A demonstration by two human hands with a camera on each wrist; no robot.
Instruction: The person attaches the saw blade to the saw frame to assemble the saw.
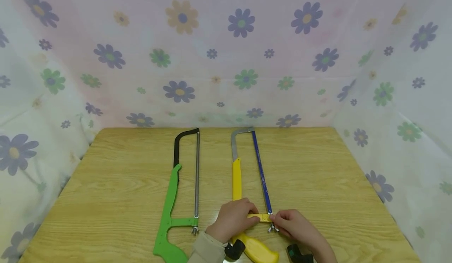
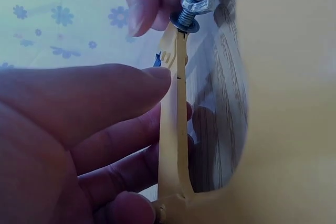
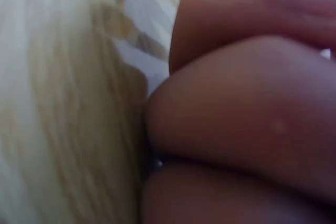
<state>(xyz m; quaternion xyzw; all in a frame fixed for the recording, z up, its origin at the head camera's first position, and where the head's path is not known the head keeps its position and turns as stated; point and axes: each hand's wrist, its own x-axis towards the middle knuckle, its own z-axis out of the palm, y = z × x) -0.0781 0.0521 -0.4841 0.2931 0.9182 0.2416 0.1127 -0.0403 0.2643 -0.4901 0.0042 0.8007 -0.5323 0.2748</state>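
A yellow-handled hacksaw point(image 1: 237, 178) with a grey front frame and a blue blade point(image 1: 262, 173) lies on the wooden table. My left hand point(image 1: 233, 218) grips its yellow crossbar point(image 2: 169, 169), the thumb on one side and fingers behind. At the crossbar's outer end, the fingertips of my right hand point(image 1: 296, 224) pinch close by the blade's lower end. A wing nut point(image 2: 197, 7) sits on the threaded bolt there, right beside those fingers. Curled fingers fill much of the right wrist view, and their exact contact is hidden.
A green hacksaw point(image 1: 169, 200) with a black front frame and grey blade lies to the left, its own wing nut point(image 1: 195, 230) at the lower end. Flower-printed sheets point(image 1: 212, 71) rise behind and beside the wooden table point(image 1: 116, 184).
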